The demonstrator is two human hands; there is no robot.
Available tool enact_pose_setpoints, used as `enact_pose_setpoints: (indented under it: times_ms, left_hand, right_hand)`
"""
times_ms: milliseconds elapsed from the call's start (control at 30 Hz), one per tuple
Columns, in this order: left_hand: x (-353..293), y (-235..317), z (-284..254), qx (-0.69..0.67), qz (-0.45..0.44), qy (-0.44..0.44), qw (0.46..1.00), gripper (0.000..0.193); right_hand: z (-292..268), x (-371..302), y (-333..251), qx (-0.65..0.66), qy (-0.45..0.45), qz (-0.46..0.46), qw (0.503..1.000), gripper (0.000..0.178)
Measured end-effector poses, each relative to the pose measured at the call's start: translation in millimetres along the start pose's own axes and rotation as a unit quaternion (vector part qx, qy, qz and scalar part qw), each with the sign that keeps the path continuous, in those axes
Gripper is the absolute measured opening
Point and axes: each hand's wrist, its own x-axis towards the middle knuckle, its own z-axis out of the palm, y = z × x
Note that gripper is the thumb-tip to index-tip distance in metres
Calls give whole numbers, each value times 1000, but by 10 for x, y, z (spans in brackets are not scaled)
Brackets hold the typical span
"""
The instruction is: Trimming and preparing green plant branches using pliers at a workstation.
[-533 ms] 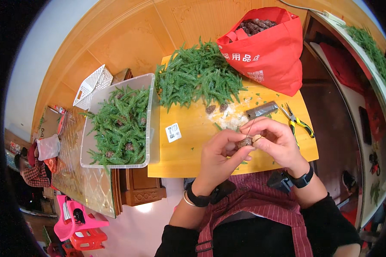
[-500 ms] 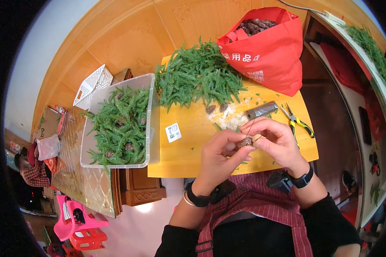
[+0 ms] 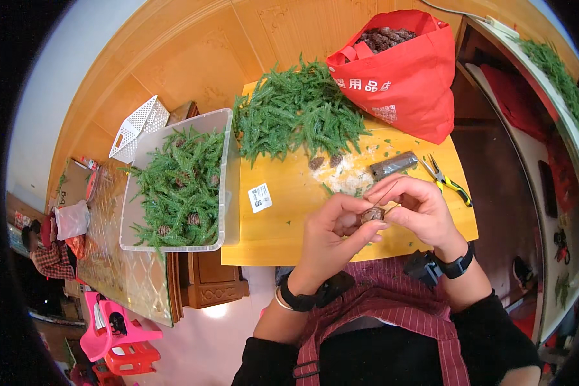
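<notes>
Pinching pine cone point(image 3: 372, 215) in left hand point(image 3: 336, 226), thin wire point(image 3: 385, 193) in right hand point(image 3: 421, 209); both curled inward above near counter point(image 3: 264, 238).

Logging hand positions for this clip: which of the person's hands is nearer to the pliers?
Right. The right hand is just left of the pliers, toward the person's body; the left hand is farther left, holding a pine cone.

Behind the held pine cone point(image 3: 372, 215), sprigs point(image 3: 296, 114) lie on the table point(image 3: 264, 237) between bin point(image 3: 233, 199) and bag point(image 3: 402, 80), pliers point(image 3: 439, 176) to the right.
</notes>
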Motion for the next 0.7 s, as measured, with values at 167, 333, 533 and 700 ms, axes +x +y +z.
enact_pose_setpoints:
  times_ms: [167, 333, 533, 700]
  left_hand:
    - [-12, -24, -58, 19, 1, -23, 1000, 23]
    - [-21, 17, -96, 57, -10, -43, 997, 22]
    - [-21, 12, -105, 81, 19, -31, 996, 25]
    - [-20, 74, -67, 159, 46, -16, 986, 26]
  right_hand:
    - [-20, 23, -29, 26, -22, 16, 999, 14]
    - [-8, 22, -29, 23, -25, 36, 999, 12]
    - [33, 11, -53, 60, -13, 55, 997, 9]
    - [24, 3, -38, 48, -25, 37, 998, 8]
